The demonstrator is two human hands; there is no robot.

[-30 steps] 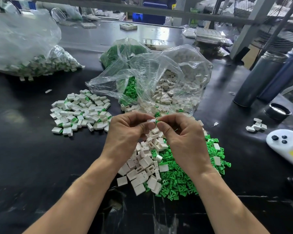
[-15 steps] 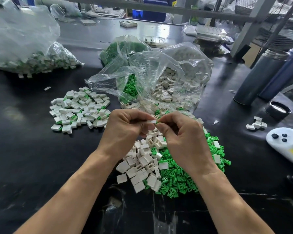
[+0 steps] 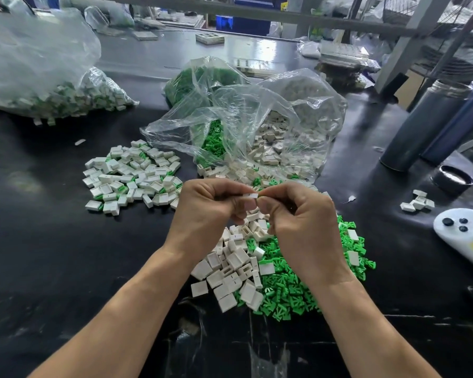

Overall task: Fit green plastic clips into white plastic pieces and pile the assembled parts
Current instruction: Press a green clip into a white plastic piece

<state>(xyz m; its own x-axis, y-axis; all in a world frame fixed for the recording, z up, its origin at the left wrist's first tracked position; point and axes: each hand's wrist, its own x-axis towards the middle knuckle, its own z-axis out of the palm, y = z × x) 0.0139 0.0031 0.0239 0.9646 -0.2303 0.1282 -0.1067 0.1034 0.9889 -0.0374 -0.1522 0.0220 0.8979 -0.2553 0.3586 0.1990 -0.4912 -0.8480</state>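
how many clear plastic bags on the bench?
3: bag of assembled parts far left, bag of green clips at centre back, bag of white pieces in front of it. More may sit in the background clutter.

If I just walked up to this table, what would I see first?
Probably the bright heap of green clips on the black table, with loose white pieces piled against its left side. Just above it, the left hand and right hand pinch one white piece between their fingertips. To the left lies a pile of finished parts, and behind the hands sit clear bags of more pieces.
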